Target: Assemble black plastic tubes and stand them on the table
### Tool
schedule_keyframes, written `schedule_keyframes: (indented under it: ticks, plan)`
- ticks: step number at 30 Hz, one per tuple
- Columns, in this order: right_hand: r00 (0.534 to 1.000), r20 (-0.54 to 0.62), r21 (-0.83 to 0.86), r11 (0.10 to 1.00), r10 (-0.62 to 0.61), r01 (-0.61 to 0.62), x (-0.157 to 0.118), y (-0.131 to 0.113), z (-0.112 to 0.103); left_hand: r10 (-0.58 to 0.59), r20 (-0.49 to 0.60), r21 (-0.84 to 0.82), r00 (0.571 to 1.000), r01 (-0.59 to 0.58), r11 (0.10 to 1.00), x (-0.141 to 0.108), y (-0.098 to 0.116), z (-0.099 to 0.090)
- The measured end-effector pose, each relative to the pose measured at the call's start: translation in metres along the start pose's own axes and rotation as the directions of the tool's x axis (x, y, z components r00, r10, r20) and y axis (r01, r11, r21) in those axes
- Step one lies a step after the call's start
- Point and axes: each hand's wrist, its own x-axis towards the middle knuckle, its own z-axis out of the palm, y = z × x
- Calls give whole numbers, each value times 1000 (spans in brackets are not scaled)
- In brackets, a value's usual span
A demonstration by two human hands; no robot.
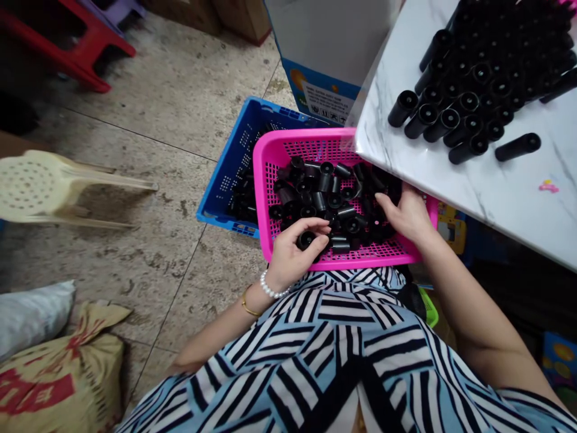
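A pink basket [262,180] holding several black cylindrical pieces [319,201] rests in front of my body, partly over a blue crate [225,162]. My left hand [297,249], with a pearl bracelet at the wrist, curls its fingers and thumb around one black piece [306,240] at the basket's near left. At the basket's right side, my right hand [406,213] reaches in among the pieces with its thumb stretched out. Its other fingers are hidden below the table edge, so what it holds, if anything, does not show.
A white marble-look table [509,198] at the right bears many upright black tubes [469,102] and one lying down. A large box [333,54] stands behind the crate. A cream stool [31,186], red stool [85,48] and sacks [67,379] are on the left.
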Motion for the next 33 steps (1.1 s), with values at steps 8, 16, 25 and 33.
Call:
schedule_keyframes:
  ticks: [8,16,25,33]
  plan:
    - [780,162,87,796,-604,599,-48,-58,23,24,-7,24,1000,-24,999,1,3,-3]
    - [994,104,-342,937,-33,67,-61,-7,-8,16,51,-84,999,-12,996,3,1,-7]
    - [944,329,-358,925,-2,127,-4,-5,11,280,339,413,898,-409,813,29,63,-19]
    - [932,363,-319,941,11,113,-22,2,25,342,372,644,863,-506,574,106,73,-13]
